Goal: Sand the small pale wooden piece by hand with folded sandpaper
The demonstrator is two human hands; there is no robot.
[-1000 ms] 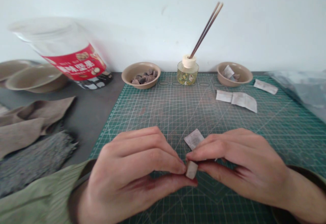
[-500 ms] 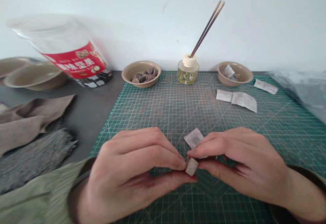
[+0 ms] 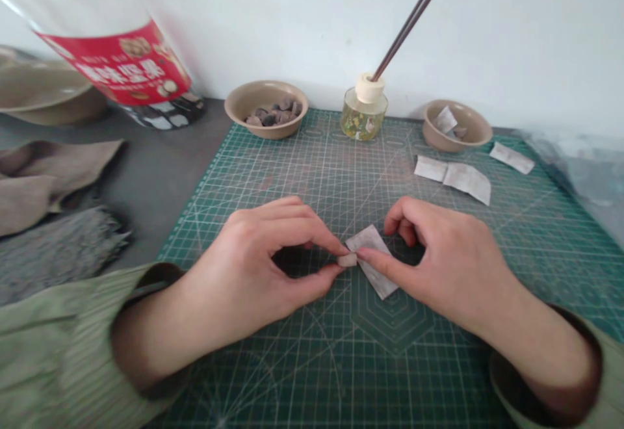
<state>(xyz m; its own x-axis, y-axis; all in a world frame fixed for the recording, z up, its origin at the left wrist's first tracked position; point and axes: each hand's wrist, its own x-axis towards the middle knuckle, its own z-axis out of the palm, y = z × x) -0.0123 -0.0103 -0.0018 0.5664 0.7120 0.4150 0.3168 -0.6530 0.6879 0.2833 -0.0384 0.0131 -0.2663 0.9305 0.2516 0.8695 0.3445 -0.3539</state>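
Observation:
My left hand (image 3: 285, 257) is closed in a pinch, thumb and index finger holding a small pale stone-like block (image 3: 348, 260). My right hand (image 3: 431, 247) is beside it. Its thumb tip touches the block's right end, while the other fingers curl apart from the thumb with nothing between them. Under the right thumb, a pale grey rectangle of paper-like sheet (image 3: 383, 279) lies at a slant on the green cutting mat (image 3: 302, 377), partly covered by the thumb.
At the back stand a bowl (image 3: 234, 107) of small brownish stones, a reed diffuser (image 3: 363, 114) and a bowl (image 3: 480, 133) with pale pieces. Paper-like strips (image 3: 465, 179) lie at right. A large red-labelled jar (image 3: 131, 68), a bowl (image 3: 49, 107) and grey-brown cloths (image 3: 73, 169) are at left.
The right index finger has come away from the block and curled back, leaving the thumb against it. More of the paper-like rectangle shows. The view has tilted down and shifted.

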